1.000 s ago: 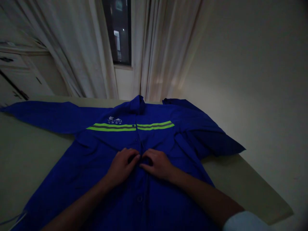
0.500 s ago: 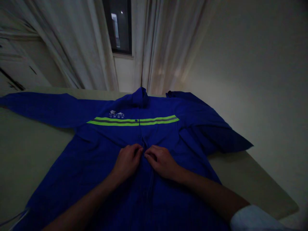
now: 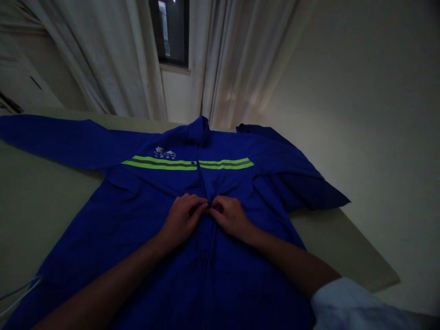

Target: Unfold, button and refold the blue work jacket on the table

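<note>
A blue work jacket (image 3: 137, 215) lies front up, its left-hand sleeve stretched out and the other bent at the right. A yellow-green reflective stripe (image 3: 161, 163) crosses its chest below a white printed logo (image 3: 165, 152). At the front opening, my left hand (image 3: 184, 215) pinches the placket edge between thumb and fingers. My right hand (image 3: 229, 215) pinches the cloth right beside it, fingertips nearly touching the left ones. Whether a button is between them is hidden. One button (image 3: 204, 255) shows lower on the placket.
The jacket rests on a pale greenish tabletop (image 3: 330, 238). Behind it hang long light curtains (image 3: 120, 59) around a narrow dark window (image 3: 172, 36). A bare wall (image 3: 371, 114) stands at the right. White cables (image 3: 20, 293) lie at the lower left edge.
My fingertips have come together at the placket, the right hand shifting its hold on the cloth. The jacket's front edge is pulled slightly right, and the view has tilted down.
</note>
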A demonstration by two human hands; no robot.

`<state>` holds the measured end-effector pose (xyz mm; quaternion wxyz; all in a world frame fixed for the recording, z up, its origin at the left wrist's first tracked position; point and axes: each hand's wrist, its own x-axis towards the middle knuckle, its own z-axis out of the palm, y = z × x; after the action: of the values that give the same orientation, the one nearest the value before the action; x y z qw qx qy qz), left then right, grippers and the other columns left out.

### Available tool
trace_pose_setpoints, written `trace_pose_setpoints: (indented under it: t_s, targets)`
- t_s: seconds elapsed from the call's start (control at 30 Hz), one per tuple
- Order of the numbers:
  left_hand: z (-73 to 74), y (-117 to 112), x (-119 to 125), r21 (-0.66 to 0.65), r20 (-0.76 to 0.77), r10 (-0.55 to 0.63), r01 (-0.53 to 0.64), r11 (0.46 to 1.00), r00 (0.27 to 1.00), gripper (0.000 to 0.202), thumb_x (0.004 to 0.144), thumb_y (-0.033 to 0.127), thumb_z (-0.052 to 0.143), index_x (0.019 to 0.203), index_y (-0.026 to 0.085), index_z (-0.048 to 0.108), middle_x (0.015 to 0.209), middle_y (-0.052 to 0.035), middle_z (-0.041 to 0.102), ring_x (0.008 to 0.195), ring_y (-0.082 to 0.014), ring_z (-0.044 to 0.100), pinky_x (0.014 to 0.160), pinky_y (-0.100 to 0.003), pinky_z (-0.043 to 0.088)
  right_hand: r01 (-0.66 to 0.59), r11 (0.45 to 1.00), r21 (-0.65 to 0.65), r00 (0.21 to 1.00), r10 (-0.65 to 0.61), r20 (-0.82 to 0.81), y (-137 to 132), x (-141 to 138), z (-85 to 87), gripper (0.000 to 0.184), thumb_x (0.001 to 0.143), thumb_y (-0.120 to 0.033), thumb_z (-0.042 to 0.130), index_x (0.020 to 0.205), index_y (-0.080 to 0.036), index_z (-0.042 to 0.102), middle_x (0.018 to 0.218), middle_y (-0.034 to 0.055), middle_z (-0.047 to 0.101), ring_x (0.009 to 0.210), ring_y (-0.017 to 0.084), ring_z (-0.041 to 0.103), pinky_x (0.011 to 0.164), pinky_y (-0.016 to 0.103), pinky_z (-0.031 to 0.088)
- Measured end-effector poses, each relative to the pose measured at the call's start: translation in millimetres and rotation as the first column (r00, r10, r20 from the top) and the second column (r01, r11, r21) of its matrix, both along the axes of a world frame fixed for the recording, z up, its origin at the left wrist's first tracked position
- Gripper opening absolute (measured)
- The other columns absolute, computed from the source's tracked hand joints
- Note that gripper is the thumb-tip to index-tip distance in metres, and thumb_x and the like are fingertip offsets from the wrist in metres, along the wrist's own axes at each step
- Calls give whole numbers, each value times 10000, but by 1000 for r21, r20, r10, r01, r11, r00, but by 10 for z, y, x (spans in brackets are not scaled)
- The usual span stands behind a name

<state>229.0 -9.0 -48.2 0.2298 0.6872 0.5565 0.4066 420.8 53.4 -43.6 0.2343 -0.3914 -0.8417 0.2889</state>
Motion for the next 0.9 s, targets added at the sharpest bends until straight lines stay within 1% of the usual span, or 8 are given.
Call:
trace_pose_setpoints:
  t_s: [0.13,0.23,0.33,0.43,0.6,0.67,0.77,0.9]
  targets:
    - [11,5,-20,35,73,-63,61,998,995,258,1027,296,518,1181,243,718,1021,-45,751,956,-220,662,864,-365,483,19,987,162,999,-25,35,31,50,11,131,983,-231,702,874,-197,638,812,1,651,734,155,601,711,272,426]
    - [103,-40,-85,-32,-8,-45,45,998,999,253,1006,326,531,1173,225,691,1037,-65,726,935,-228,662,825,-359,495,-41,955,295,999,29,44,-25,105,192,168,987,-346,724,991,-197,648,944,58,667,888,206,626,804,310,473]
    - [216,-134,-154,-215,-234,-63,11,977,970,274,1000,421,538,891,222,691,905,-63,678,798,-230,639,720,-359,449,-364,865,346,931,329,156,-209,152,375,270,986,-444,722,1086,-201,660,1075,98,679,1019,234,621,884,343,476]
    - [284,-229,-157,-360,-277,-187,78,930,943,357,1009,438,506,780,230,685,855,-49,664,755,-218,630,694,-354,413,-668,708,230,739,594,317,-398,182,386,321,980,-519,715,1049,-208,683,1045,68,716,983,213,641,816,324,450]
    - [309,-307,-57,-411,-70,-285,233,881,956,160,930,342,598,860,236,696,856,-9,685,742,-183,627,661,-307,402,-618,780,104,758,555,343,-465,237,258,379,923,-579,765,931,-208,686,800,4,717,764,176,648,702,302,387]
    - [317,-324,-13,-389,-49,-284,244,888,957,168,952,342,579,864,233,672,819,6,680,717,-171,615,655,-301,386,-624,776,96,753,563,340,-455,271,250,334,919,-537,783,931,-216,691,799,-1,720,764,175,652,710,302,386]
    - [333,-348,32,-394,-42,-243,207,896,969,279,1015,416,514,828,231,606,689,38,613,634,-155,563,622,-302,347,-648,734,205,749,563,350,-473,318,229,215,955,-425,732,941,-213,694,834,24,732,787,192,648,711,323,398]
    - [359,-361,24,-488,-21,-313,264,832,949,407,1039,474,454,728,230,551,627,43,557,578,-148,505,586,-307,326,-611,717,336,792,546,274,-512,334,136,174,1010,-299,579,915,-208,693,810,39,722,742,192,627,680,338,408]
